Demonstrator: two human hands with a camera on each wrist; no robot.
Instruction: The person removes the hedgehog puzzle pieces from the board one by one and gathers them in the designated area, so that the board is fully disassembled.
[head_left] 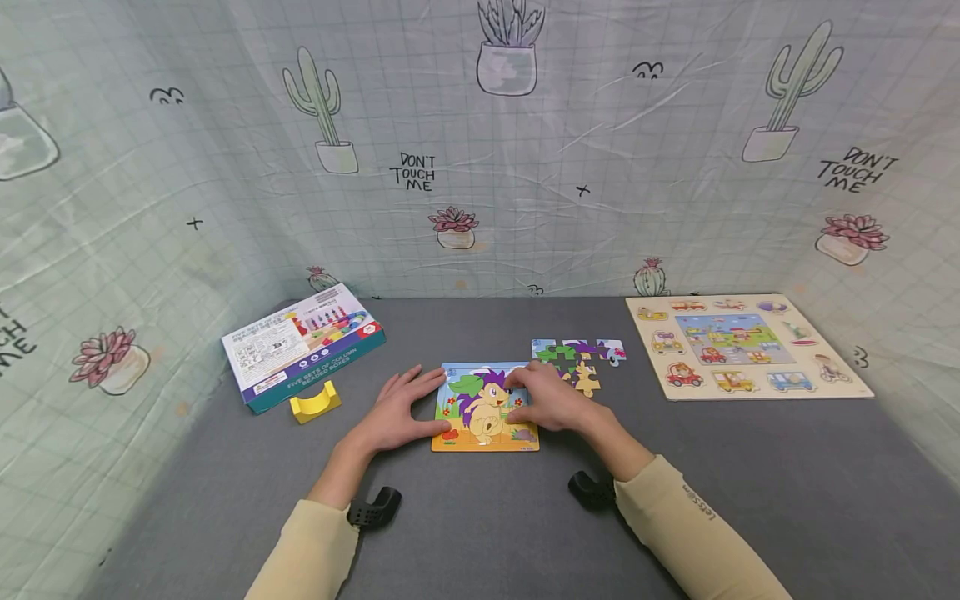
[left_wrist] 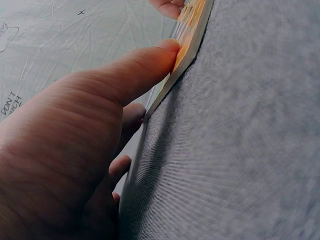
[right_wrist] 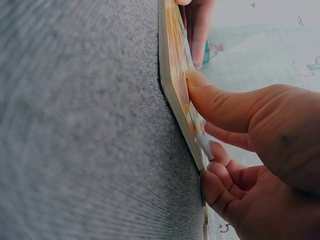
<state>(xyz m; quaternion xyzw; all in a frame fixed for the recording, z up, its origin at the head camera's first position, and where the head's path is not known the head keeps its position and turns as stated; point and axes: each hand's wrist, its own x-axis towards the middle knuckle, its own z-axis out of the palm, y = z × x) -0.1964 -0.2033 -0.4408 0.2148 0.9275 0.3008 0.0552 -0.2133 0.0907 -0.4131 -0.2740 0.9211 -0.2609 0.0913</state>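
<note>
A hedgehog jigsaw puzzle (head_left: 483,421) in a flat tray lies in front of me, its picture looking nearly whole. My left hand (head_left: 397,417) rests at its left side, fingers extended along the upper left edge and thumb on the lower left corner. Over the right side, my right hand (head_left: 555,398) has its thumb and index finger on the picture, pinching a puzzle piece (right_wrist: 204,142) that shows a raised pale edge in the right wrist view. The other right fingers curl beside the tray's edge. The palm hides the puzzle's upper right corner.
A partly joined group of jigsaw pieces (head_left: 566,350) lies just behind my right hand. At the back right is a wooden vehicle puzzle board (head_left: 648,383). A beaded-toy box (head_left: 262,350) and a yellow curved block (head_left: 316,403) are at the left. A patterned curtain (head_left: 525,217) surrounds the grey table (head_left: 487,533).
</note>
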